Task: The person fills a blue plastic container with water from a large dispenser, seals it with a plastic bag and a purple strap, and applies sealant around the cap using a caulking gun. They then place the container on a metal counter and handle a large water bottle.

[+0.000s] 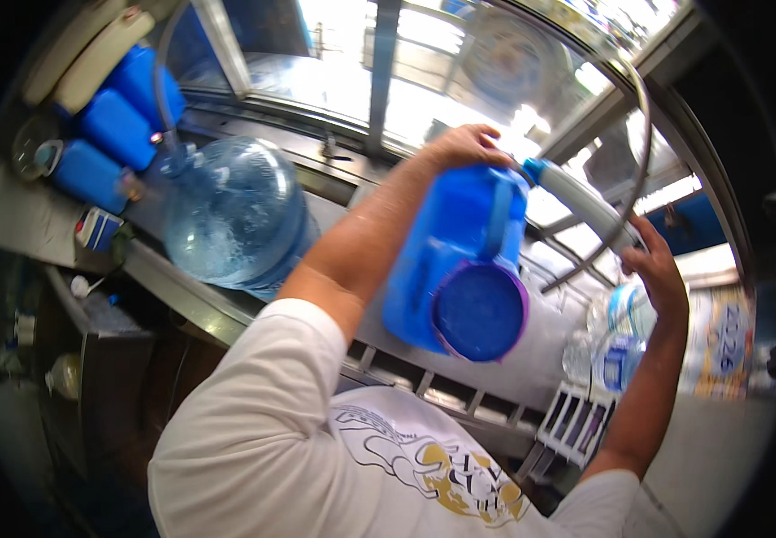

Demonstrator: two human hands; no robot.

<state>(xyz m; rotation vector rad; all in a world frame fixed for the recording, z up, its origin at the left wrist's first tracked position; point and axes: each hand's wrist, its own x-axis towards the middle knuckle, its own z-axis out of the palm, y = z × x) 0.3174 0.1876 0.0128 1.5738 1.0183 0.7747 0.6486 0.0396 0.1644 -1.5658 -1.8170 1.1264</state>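
A blue plastic jug (415, 282) with a moulded handle stands on the metal counter (374, 323) before me. Its large round blue cap (480, 311) with a purple rim faces up at the near side. My left hand (472, 146) lies over the jug's far end; its fingertips are partly lost in glare, so its grip cannot be told. To the right, my right hand (650, 262) is closed round the end of a grey-white cylinder (583, 202) with a blue tip, which points at the jug's far end beside my left hand. A grey hose (644, 134) loops past it.
A big clear-blue water bottle (233, 208) stands to the left, a hose at its neck. Blue jugs (115, 128) crowd the far left corner. Clear plastic bottles (613, 356) and a white rack (576, 424) are at the right. Framed windows (378, 74) line the back.
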